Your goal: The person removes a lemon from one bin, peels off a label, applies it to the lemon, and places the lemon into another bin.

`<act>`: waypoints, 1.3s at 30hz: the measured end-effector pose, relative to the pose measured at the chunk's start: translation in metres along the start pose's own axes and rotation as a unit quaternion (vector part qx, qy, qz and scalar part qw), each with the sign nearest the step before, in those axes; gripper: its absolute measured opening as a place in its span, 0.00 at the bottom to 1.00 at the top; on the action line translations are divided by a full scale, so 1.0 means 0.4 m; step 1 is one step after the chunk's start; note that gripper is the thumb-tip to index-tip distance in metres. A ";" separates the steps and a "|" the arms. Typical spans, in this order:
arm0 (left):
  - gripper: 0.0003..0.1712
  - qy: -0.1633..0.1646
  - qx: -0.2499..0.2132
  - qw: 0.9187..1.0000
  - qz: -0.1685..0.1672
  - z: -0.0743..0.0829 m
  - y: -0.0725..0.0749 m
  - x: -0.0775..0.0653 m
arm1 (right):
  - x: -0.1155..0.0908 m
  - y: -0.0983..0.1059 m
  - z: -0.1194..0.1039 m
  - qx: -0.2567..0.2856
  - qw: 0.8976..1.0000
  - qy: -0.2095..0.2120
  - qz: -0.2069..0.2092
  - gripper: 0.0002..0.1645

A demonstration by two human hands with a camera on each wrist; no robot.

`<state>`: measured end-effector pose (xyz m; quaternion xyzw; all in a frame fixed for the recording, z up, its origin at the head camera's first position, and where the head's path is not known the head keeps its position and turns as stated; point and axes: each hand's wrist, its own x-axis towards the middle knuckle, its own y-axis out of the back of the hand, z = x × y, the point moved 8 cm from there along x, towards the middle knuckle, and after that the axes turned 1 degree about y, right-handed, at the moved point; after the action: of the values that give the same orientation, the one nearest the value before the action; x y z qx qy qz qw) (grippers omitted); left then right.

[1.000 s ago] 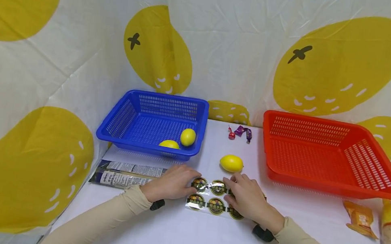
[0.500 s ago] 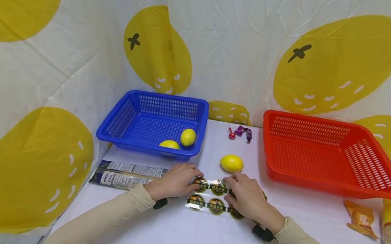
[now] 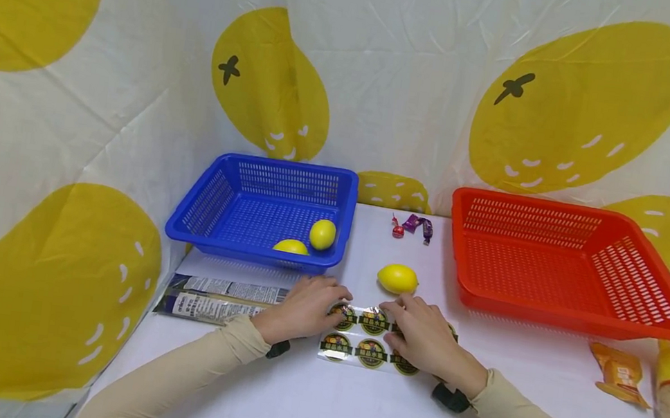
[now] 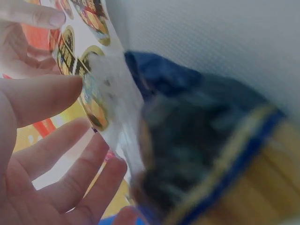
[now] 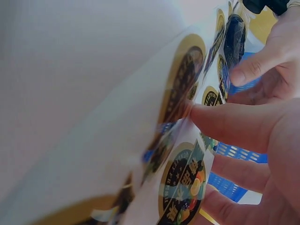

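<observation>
Sheet of round stickers (image 3: 370,353) lies on a white-covered table (image 3: 309,415) in front of us, a person's beige sleeves (image 3: 189,372) angled in from either side. The left hand (image 3: 305,308) touches its left edge, fingers relaxed; the right hand (image 3: 428,340) covers part of its right side, thumb and fingertips loosely set, neither hand clenched. A lemon (image 3: 398,279) rests just beyond the right hand. Two lemons (image 3: 322,234) sit in a blue basket (image 3: 242,248) past the left hand; a red basket (image 3: 572,320) stands farther right.
</observation>
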<state>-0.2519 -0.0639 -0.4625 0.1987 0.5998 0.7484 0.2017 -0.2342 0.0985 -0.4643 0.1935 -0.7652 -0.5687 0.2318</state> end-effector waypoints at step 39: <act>0.10 -0.050 0.005 0.999 -0.013 0.105 -0.021 0.082 | 0.007 0.016 0.018 0.068 0.997 0.006 0.045 0.16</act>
<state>-0.2561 -0.0102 -0.4603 0.2290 0.5952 0.7319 0.2402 -0.2409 0.1042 -0.4594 0.1779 -0.8086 -0.5029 0.2483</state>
